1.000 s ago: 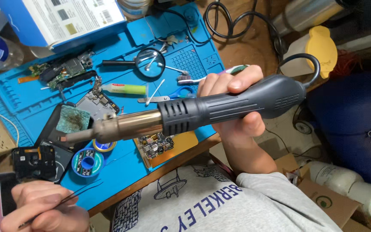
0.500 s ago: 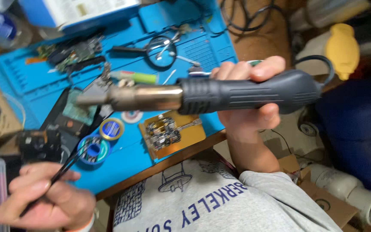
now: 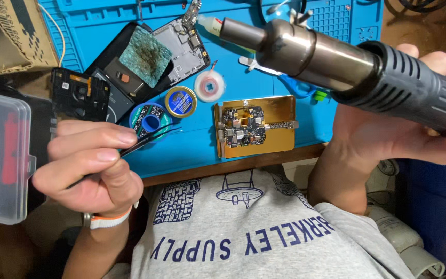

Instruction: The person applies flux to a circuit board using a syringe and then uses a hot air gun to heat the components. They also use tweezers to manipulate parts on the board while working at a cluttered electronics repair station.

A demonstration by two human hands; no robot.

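Now, compared with half a second ago, both hands sit higher and closer together, and the board lies between them. Farthest left, beyond the left hand's knuckles, stands a clear plastic case [image 3: 1, 155] with red parts inside. The left hand [image 3: 91, 170] has come up from the lower corner; its fingers [image 3: 107, 137] are pinched shut round black tweezers [image 3: 148, 139], whose tips now hang just over a blue solder spool [image 3: 150, 120]. Just above those fingers is a black phone part [image 3: 81, 95], and past the tweezer tips lie a round tin [image 3: 180, 101] and a small pink-rimmed reel [image 3: 210, 82], all on the blue mat [image 3: 192, 150] covering the counter [image 3: 233, 166]. To the right of the tweezer tips, the circuit board [image 3: 243, 126] is clamped in a gold holder [image 3: 280, 111], untouched by either hand. Farther right, the hot-air gun [image 3: 367, 72] has swung up, so its metal nozzle points left, above and beyond the board rather than at it. The right hand [image 3: 388, 134] cradles the gun's dark body from beneath, fingers wrapped round it. Neither tool has reached the board, I judge.
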